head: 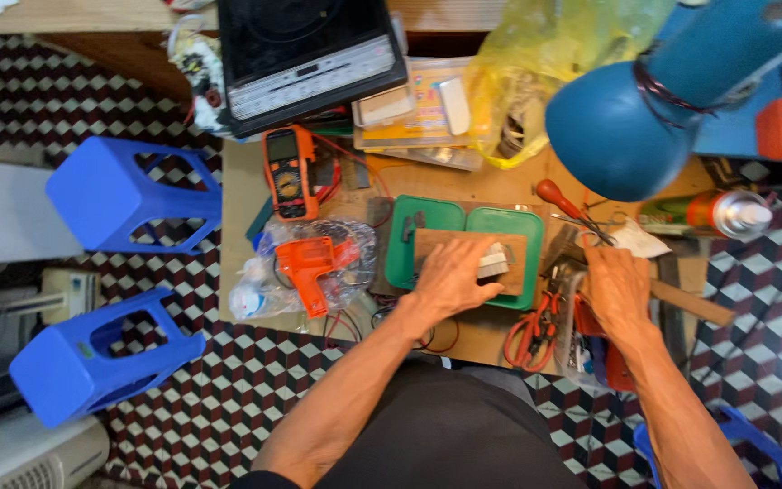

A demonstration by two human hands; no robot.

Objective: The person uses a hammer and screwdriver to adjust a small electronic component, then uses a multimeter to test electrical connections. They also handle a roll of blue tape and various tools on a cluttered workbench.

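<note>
My left hand (450,276) lies palm down on a brown board (509,249) that rests across a green two-part tray (463,219). Its fingers touch a small grey block (494,263) on the board. My right hand (615,285) reaches down among tools at the right side of the workbench, beside a wooden handle (691,305); whether it grips anything is hidden. A screwdriver with a red handle (561,196) lies just beyond that hand.
An orange multimeter (289,170), a plastic bag holding an orange tool (305,265), red-handled pliers (530,333), a spray can (715,211) and a yellow bag (545,63) crowd the bench. A blue lamp head (622,122) hangs overhead. Two blue stools (106,195) stand left.
</note>
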